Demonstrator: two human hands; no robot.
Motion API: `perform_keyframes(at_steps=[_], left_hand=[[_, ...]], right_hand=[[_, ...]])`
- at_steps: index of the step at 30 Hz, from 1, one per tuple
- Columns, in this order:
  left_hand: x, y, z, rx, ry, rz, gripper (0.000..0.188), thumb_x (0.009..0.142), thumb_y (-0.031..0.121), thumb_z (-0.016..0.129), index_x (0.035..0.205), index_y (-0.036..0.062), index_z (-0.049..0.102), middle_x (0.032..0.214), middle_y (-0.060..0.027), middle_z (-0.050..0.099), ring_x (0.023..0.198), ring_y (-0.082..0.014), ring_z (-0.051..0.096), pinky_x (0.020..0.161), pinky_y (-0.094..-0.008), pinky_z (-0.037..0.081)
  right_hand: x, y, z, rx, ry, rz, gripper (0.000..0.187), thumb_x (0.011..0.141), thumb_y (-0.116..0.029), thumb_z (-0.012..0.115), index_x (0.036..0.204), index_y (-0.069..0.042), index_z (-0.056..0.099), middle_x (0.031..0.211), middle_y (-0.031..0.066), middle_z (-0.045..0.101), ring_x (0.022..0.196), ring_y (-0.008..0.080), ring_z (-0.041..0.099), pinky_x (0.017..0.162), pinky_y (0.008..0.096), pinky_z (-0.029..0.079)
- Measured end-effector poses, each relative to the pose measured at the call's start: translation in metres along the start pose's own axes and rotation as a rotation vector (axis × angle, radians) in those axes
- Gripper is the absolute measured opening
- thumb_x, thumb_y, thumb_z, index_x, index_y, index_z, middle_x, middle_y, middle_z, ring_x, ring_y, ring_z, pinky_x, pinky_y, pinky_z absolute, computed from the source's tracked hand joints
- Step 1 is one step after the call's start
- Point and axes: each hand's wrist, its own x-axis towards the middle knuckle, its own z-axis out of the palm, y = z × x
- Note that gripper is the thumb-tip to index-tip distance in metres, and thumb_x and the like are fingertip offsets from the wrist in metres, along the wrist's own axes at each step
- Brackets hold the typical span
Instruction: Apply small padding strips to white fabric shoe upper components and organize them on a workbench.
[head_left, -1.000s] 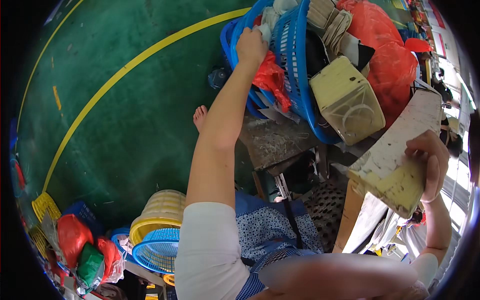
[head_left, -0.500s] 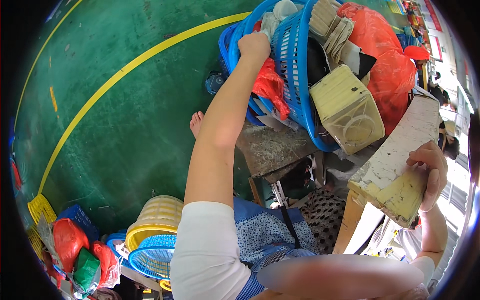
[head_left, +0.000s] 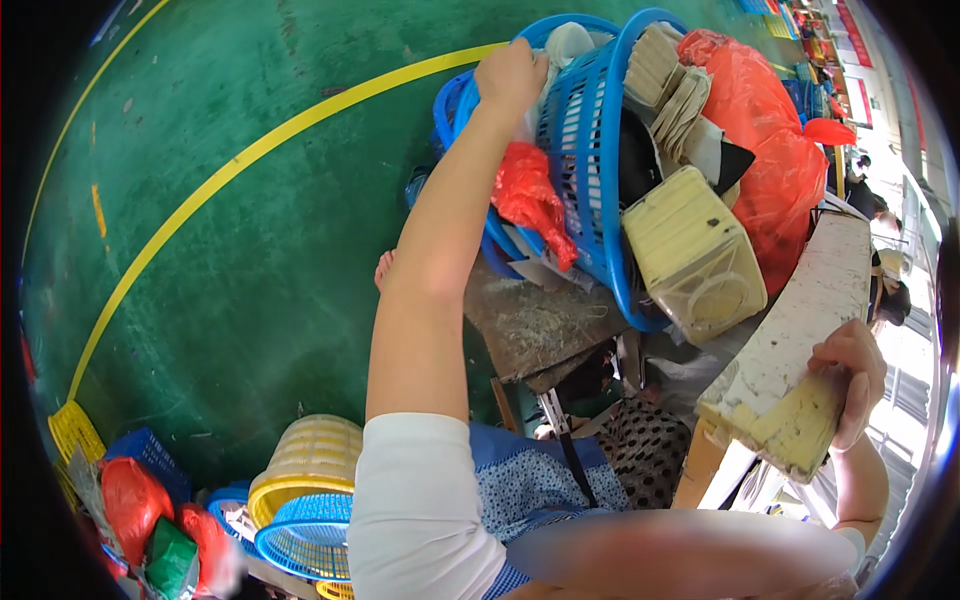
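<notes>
My left hand (head_left: 510, 76) reaches far forward to the rim of the nearer blue basket (head_left: 578, 130). Its fingers are closed, and their grip is mostly hidden; pale thin plastic shows just below them. A crumpled red plastic bag (head_left: 532, 195) hangs out beside that basket, under my wrist. White bundled material (head_left: 568, 42) lies inside the rim. On the right, my right hand (head_left: 850, 378) curls over the edge of a worn white board (head_left: 800, 300) with a yellowed end, fingers bent on top and thumb along the side.
A taped yellowish block (head_left: 695, 255) and stacked beige pieces (head_left: 668, 85) sit by the basket, against a big red bag (head_left: 755, 130). A scuffed low stool (head_left: 545, 315) stands below. Yellow basket (head_left: 310, 450) and blue basket (head_left: 305, 540) are at lower left.
My left hand has risen forward relative to the basket, uncovering more of the red bag. The view has shifted slightly. My right hand stays at the board's edge.
</notes>
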Motion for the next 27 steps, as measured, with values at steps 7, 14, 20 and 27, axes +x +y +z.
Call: perform_keyframes(at_steps=[7, 14, 20, 27], left_hand=[[0.068, 0.032, 0.064, 0.038, -0.023, -0.045, 0.041, 0.086, 0.044, 0.068, 0.100, 0.0062, 0.072, 0.107, -0.0195, 0.071, 0.099, -0.0393, 0.068, 0.086, -0.0472, 0.054], [0.089, -0.004, 0.053, -0.095, 0.152, -0.067, 0.037, 0.087, 0.038, 0.062, 0.096, 0.0026, 0.068, 0.098, -0.0231, 0.068, 0.096, -0.0411, 0.065, 0.085, -0.0496, 0.051], [0.008, -0.075, -0.116, -0.500, 0.479, -0.090, 0.048, 0.092, 0.045, 0.064, 0.100, -0.0030, 0.067, 0.086, -0.0162, 0.069, 0.076, -0.0281, 0.064, 0.069, -0.0403, 0.049], [-0.246, -0.029, -0.243, -0.898, 0.290, -0.253, 0.040, 0.099, 0.036, 0.060, 0.104, -0.0039, 0.061, 0.087, -0.0098, 0.068, 0.075, -0.0129, 0.063, 0.069, -0.0267, 0.050]], right_hand=[[0.004, 0.004, -0.005, 0.014, -0.099, -0.055, 0.052, 0.100, -0.044, 0.033, 0.086, -0.003, 0.062, 0.065, 0.0064, 0.053, 0.056, 0.0207, 0.050, 0.052, 0.0355, 0.037], [0.004, 0.010, -0.007, 0.019, -0.092, -0.089, 0.054, 0.100, -0.045, 0.033, 0.085, -0.002, 0.062, 0.064, 0.0070, 0.052, 0.056, 0.0207, 0.050, 0.053, 0.0356, 0.037], [-0.001, 0.007, -0.006, -0.008, -0.037, -0.057, 0.052, 0.099, -0.039, 0.033, 0.080, 0.000, 0.060, 0.064, 0.0101, 0.052, 0.056, 0.0227, 0.049, 0.052, 0.0361, 0.034], [0.011, 0.000, 0.019, 0.165, 0.063, -0.035, 0.028, 0.095, -0.021, 0.043, 0.094, -0.003, 0.063, 0.080, 0.0135, 0.064, 0.071, 0.0317, 0.063, 0.065, 0.0382, 0.048]])
